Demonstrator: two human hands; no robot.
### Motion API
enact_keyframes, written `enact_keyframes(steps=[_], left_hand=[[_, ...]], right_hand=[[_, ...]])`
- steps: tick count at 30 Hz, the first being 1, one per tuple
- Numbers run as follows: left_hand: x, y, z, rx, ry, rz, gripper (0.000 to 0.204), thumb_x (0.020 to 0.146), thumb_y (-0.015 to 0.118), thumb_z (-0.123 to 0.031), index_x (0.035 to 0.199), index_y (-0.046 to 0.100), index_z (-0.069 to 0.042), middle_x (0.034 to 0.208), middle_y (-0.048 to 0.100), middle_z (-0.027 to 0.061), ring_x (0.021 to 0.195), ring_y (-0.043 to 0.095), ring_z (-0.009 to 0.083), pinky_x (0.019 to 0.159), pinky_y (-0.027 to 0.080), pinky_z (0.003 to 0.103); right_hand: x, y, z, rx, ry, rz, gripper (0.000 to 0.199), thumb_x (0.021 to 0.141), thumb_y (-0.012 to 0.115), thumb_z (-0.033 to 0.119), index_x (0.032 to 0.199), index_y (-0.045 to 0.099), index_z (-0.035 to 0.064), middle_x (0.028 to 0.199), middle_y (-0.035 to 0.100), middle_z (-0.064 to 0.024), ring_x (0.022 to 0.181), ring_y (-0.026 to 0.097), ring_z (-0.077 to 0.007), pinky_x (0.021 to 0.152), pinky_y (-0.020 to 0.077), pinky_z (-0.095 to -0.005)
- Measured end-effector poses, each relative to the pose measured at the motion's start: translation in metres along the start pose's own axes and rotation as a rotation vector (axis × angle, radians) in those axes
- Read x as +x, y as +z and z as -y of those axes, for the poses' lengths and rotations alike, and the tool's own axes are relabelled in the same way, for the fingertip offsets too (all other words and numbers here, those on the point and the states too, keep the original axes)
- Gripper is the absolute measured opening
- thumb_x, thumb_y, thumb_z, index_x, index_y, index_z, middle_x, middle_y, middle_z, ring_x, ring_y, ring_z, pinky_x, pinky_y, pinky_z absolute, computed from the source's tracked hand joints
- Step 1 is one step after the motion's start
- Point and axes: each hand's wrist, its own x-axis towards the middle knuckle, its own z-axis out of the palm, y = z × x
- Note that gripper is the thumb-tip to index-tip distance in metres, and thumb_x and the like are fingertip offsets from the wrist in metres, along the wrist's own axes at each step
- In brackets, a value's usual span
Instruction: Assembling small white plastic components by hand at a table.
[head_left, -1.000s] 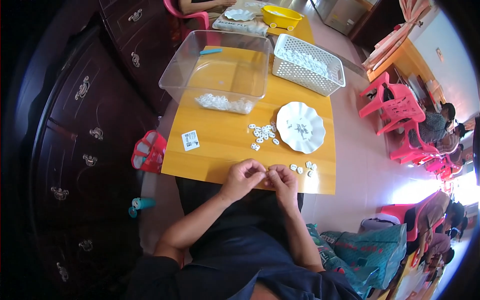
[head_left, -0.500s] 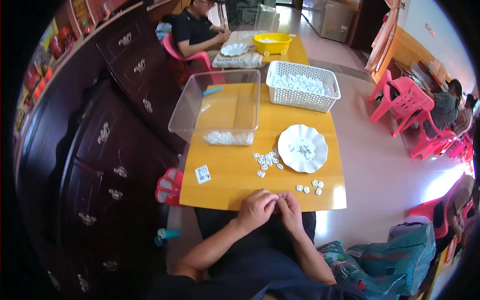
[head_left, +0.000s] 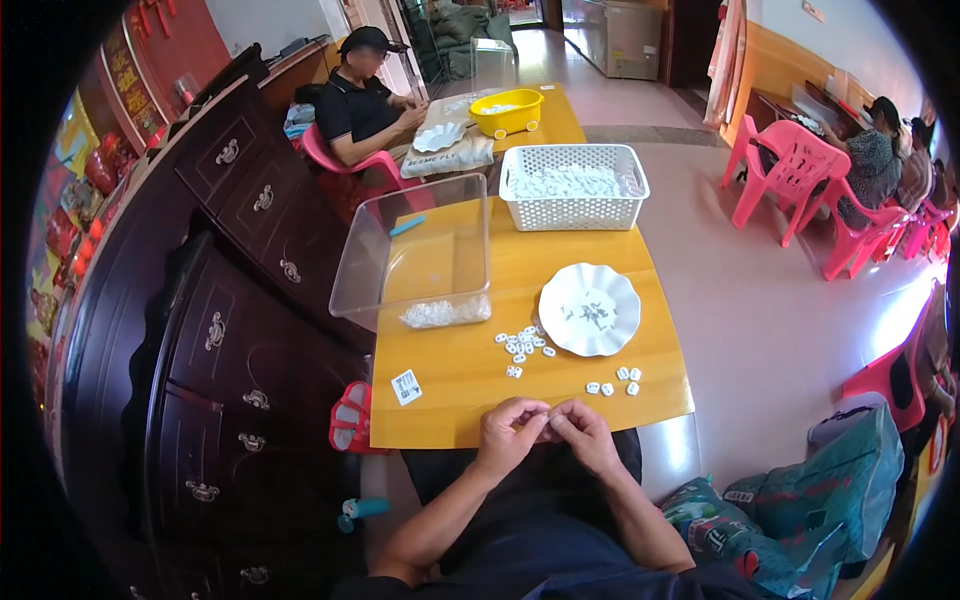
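Observation:
My left hand (head_left: 508, 436) and my right hand (head_left: 585, 437) meet at the near edge of the wooden table (head_left: 450, 405). Thumbs and fingers of both are pinched together, tip to tip. Whatever lies between them is too small and covered to make out. Beyond them is a loose cluster of small white pieces with dark markings (head_left: 521, 345). Several similar white pieces (head_left: 607, 389) lie apart, nearer my right hand. A scalloped white plate (head_left: 622, 300) behind these carries a scatter of tiny grey bits (head_left: 596, 315).
A clear plastic bin (head_left: 343, 285) with a bag of white pieces (head_left: 446, 311) stands left; a white basket (head_left: 570, 217) full of white pieces stands behind. A printed card (head_left: 407, 388) lies left. A person (head_left: 362, 110) sits beyond, near a yellow tub (head_left: 508, 123). Teal sacks (head_left: 800, 500) sit right.
The view has tilted and shifted, so the scene sits differently. My hands remain pinched together, with fingers slightly rearranged and the right hand turned a little. The pieces on the table look unmoved.

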Motion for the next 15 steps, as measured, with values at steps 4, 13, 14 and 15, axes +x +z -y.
enact_keyframes(steps=[4,13,14,15], left_hand=[[-0.001,-0.001,0.001,0.028,-0.006,-0.055,0.011,0.088,0.07,0.0,0.099,0.072,0.0,0.088,0.073,0.0103,0.076,0.071,0.0173,0.068,0.057,0.029],[-0.003,0.002,-0.01,0.195,0.138,-0.03,0.015,0.086,0.071,0.001,0.101,0.073,-0.001,0.088,0.071,0.0095,0.077,0.068,0.0173,0.072,0.055,0.029],[-0.003,0.002,-0.011,0.173,0.11,-0.021,0.015,0.086,0.071,0.001,0.102,0.073,-0.001,0.089,0.071,0.0096,0.078,0.068,0.0173,0.073,0.055,0.029],[-0.003,0.002,-0.012,0.151,0.083,-0.014,0.016,0.086,0.072,0.001,0.102,0.072,-0.001,0.09,0.071,0.0098,0.079,0.068,0.0172,0.073,0.055,0.029]], right_hand=[[-0.003,0.001,0.004,0.057,0.107,0.047,0.014,0.103,0.061,0.016,0.105,0.065,0.0026,0.091,0.069,-0.0033,0.082,0.066,-0.0101,0.073,0.0524,-0.0234],[-0.004,-0.008,0.0,0.277,0.262,0.067,0.022,0.104,0.059,0.025,0.104,0.068,0.0049,0.092,0.072,-0.004,0.079,0.067,-0.0111,0.071,0.0532,-0.024],[-0.004,-0.007,0.001,0.281,0.264,0.066,0.022,0.104,0.059,0.025,0.104,0.068,0.0049,0.092,0.072,-0.004,0.079,0.067,-0.0111,0.071,0.0532,-0.024],[-0.005,-0.006,0.005,0.288,0.279,0.058,0.021,0.104,0.059,0.025,0.103,0.068,0.0051,0.091,0.071,-0.0042,0.078,0.067,-0.0112,0.07,0.0531,-0.0239]])
